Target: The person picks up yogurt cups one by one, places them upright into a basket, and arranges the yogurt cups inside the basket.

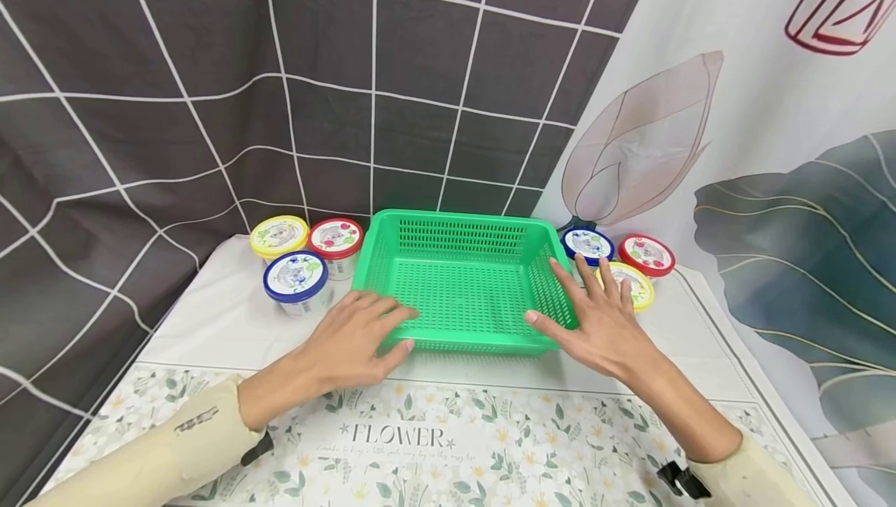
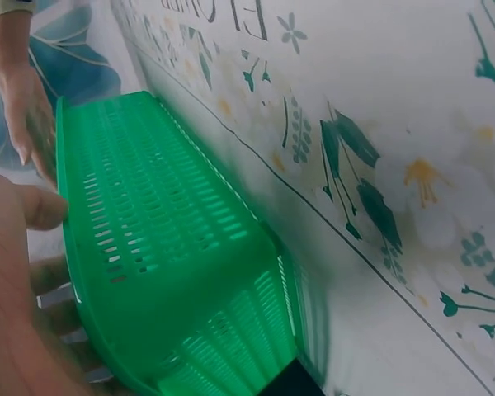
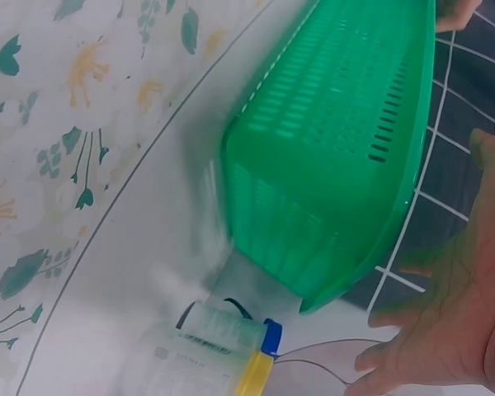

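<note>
A green plastic basket (image 1: 455, 340) with slotted walls stands upright at the back of the table. My left hand (image 1: 357, 336) is at its near left corner, fingers relaxed over the rim; in the left wrist view the thumb (image 2: 41, 206) lies close to the rim. Whether it presses on the rim I cannot tell. My right hand (image 1: 602, 324) is spread beside the basket's right wall, its fingers reaching partly over a yellow-lidded tub (image 1: 640, 289). In the right wrist view, that hand (image 3: 454, 305) shows apart from the basket with nothing in it.
Left of the basket stand clear tubs with a yellow lid (image 1: 279, 235), a red lid (image 1: 336, 237) and a blue lid (image 1: 295, 277). A blue-lidded tub (image 1: 586, 244) and a red-lidded tub (image 1: 647, 255) stand on the right. A checked dark curtain (image 1: 434, 48) hangs behind.
</note>
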